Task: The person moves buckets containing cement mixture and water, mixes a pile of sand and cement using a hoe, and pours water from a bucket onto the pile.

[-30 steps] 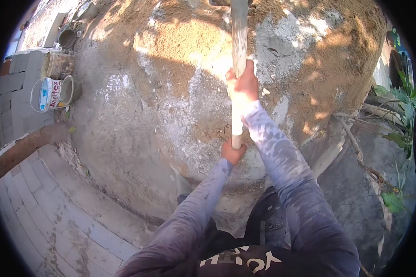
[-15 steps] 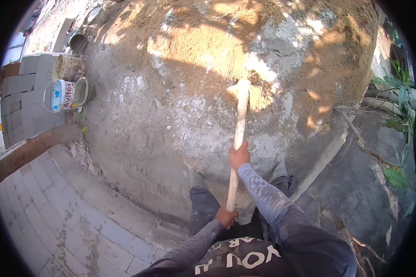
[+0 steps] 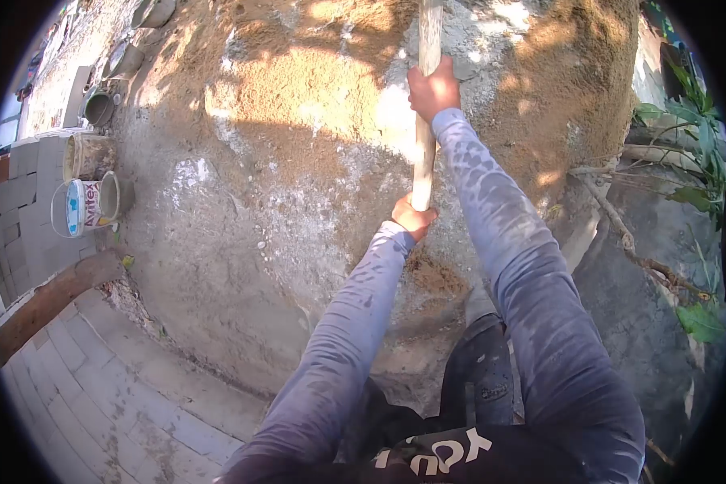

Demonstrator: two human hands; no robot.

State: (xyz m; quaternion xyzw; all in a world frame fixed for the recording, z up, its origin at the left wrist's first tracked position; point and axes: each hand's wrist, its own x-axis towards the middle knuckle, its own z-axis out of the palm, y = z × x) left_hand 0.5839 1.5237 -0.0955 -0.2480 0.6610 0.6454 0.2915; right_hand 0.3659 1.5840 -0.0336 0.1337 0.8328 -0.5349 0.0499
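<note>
Both my hands grip the pale wooden handle of a long hoe [image 3: 424,157], raised and stretched out ahead of me. My left hand [image 3: 414,218] is wrapped round its lower end. Farther up, my right hand [image 3: 434,87] is closed round the shaft. The hoe's head is out of view past the top edge. Below the handle lies a spread of brown sand [image 3: 298,89] mixed with grey-white powder [image 3: 331,202]. A small patch of loose sand [image 3: 436,276] lies near my right boot [image 3: 480,305].
At left stand a white paint bucket [image 3: 87,206], a dirty bucket [image 3: 89,157] and several dark buckets, beside stacked grey blocks [image 3: 24,189]. A wooden beam [image 3: 52,306] borders the paving [image 3: 137,403]. Branches [image 3: 621,230] and green leaves [image 3: 698,323] are on the right.
Both hands have swung the hoe up and forward, away from my body. Its head, earlier in the sand, has left the view. Loose sand now lies nearer my feet.
</note>
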